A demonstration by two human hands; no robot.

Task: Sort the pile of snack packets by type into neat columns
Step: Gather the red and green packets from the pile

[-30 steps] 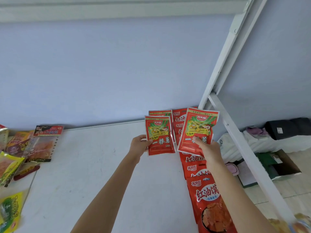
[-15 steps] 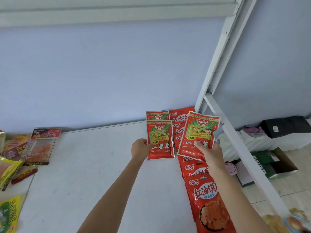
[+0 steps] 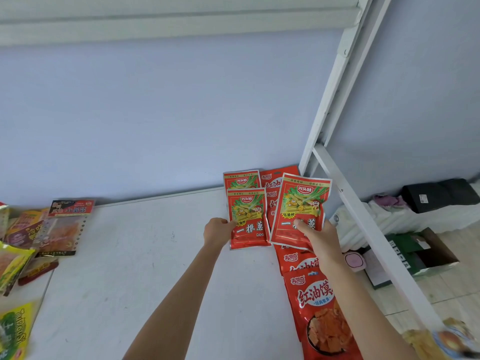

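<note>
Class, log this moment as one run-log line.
left hand: setting scallion packet on table | right hand: holding second scallion packet | red column: right

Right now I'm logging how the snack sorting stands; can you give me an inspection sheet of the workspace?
Surface: white table, lightly scuffed.
Job's things: two green-onion packets, one on the table, one lifted; a third behind; red packet column along the right edge.
Clutter: unsorted pile at far left.
Hands: left hand holds the tabled packet's edge; right hand pinches the lifted one.
Cables: nothing seen.
Surroundings: white bed frame, cardboard box on the floor.
</note>
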